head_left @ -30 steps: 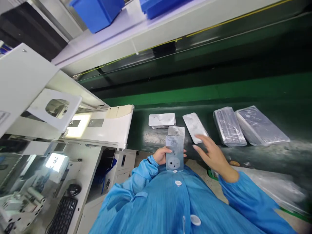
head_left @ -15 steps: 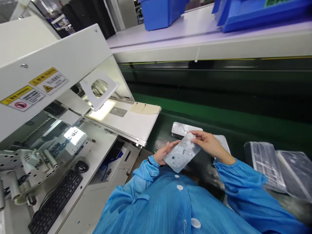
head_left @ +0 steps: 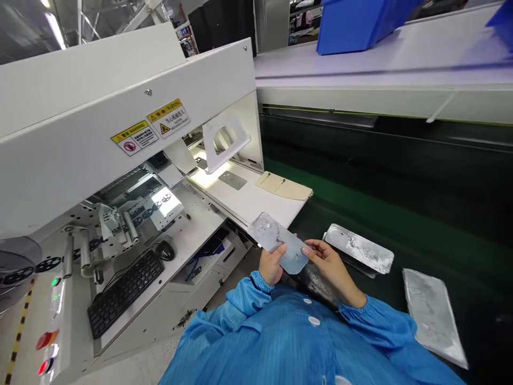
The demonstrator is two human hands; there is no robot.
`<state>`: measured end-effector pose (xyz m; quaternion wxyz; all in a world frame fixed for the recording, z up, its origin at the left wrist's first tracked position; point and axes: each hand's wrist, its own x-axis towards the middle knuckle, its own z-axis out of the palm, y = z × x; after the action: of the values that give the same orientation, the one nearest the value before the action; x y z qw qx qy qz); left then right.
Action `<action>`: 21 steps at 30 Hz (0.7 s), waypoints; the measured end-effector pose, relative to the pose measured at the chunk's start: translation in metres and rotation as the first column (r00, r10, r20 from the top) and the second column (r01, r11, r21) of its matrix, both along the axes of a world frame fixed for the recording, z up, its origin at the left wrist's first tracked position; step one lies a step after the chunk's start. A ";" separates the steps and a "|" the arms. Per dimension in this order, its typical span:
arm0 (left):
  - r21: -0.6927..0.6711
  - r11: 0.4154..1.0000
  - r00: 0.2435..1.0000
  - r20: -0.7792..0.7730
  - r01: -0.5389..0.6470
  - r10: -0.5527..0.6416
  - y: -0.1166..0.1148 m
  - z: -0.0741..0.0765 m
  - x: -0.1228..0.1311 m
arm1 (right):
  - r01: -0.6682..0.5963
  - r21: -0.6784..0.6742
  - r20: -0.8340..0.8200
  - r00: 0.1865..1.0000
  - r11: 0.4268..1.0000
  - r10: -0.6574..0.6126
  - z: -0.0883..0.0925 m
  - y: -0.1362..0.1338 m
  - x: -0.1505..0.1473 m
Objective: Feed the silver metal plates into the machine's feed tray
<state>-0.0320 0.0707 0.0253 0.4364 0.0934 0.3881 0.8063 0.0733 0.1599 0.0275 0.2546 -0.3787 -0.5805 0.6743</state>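
One smooth grey panel [head_left: 289, 246], the centre of the clock in this view, is held aslant before the wearer's body, its end with the round marks pointing toward 10 o'clock. The left hand [head_left: 272, 264] pinches it along the near edge, thumb on the upper face and fingers beneath. The right hand [head_left: 326, 264] pinches the opposite end, its thumb on the face near a corner; whether a loose film lies under that thumb cannot be told.

At 11 o'clock a second flat panel [head_left: 235, 182] lies on a white platform [head_left: 240, 200]; at 12 o'clock, on the same platform, is a beige plate [head_left: 284, 186]. At 3 o'clock, on a dark green surface [head_left: 393, 206], sits a stack of panels [head_left: 358, 248] with unevenly aligned edges. Toward 4 o'clock rests a paler panel [head_left: 433, 315], near the right sleeve [head_left: 385, 326]. A mouse [head_left: 164, 250] is at 9 o'clock.

Likely faults: the panel's glossy face could slide between the fingertips if either pinch loosened; its far end, unsupported and overlapping the platform edge in view, could strike that edge if swung; and the stack, being uneven, could spread if the right forearm brushed it.
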 end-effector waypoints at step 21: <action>-0.205 0.954 0.930 0.253 -0.217 0.266 -0.070 -0.027 -0.063 | -0.550 0.760 0.582 0.813 0.347 0.016 -0.039 0.028 -0.110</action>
<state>-0.0948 0.0006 -0.0020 0.3902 -0.1075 0.4005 0.8221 -0.0362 0.1876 -0.0120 0.1397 -0.2197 -0.9511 0.1660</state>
